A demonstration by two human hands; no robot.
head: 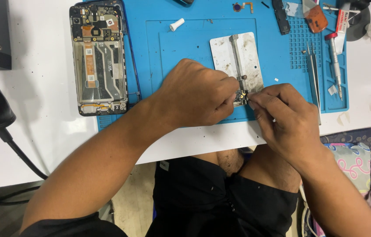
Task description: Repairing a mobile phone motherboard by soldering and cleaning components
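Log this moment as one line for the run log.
left hand: pinching small circuit board | right hand: pinching same board | board at metal holder plate on blue mat | opened phone left, untouched

Mat (185, 26) bright blue w/ a grid patch at right; table (41, 96) white; plate (225, 55) grey-silver, stained. Phone (99, 57) black inside w/ orange flex strips, blue rim. Shorts (212, 197) black; cloth (356, 162) floral, pink swirls on pale green.
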